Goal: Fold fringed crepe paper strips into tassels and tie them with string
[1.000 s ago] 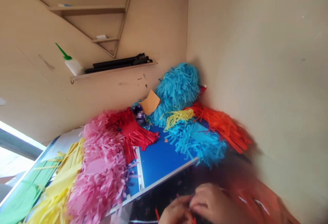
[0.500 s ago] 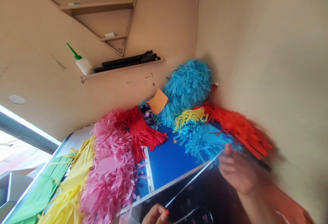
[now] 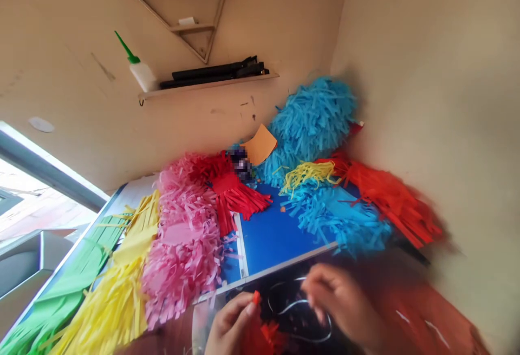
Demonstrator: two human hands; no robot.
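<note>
At the bottom middle my left hand (image 3: 229, 322) is closed in a pinch on a bundle of red paper strips (image 3: 258, 333). A thin white string (image 3: 298, 307) loops between both hands. My right hand (image 3: 343, 303) is blurred by motion, with its fingers curled on the string beside the loop. Both hands hover over my dark patterned lap, just in front of the blue table's edge (image 3: 284, 265).
Fringed paper bundles lie on the table: green (image 3: 60, 295), yellow (image 3: 117, 290), pink (image 3: 182, 241), red (image 3: 231, 195), blue (image 3: 337, 219), orange-red (image 3: 390, 200). A big blue pompom (image 3: 314, 116) fills the corner. A glue bottle (image 3: 140, 70) stands on a wall shelf (image 3: 211, 84).
My right hand came down and left from the table edge toward my left hand. The string, stretched taut before, now hangs in a slack loop. The view tilted right.
</note>
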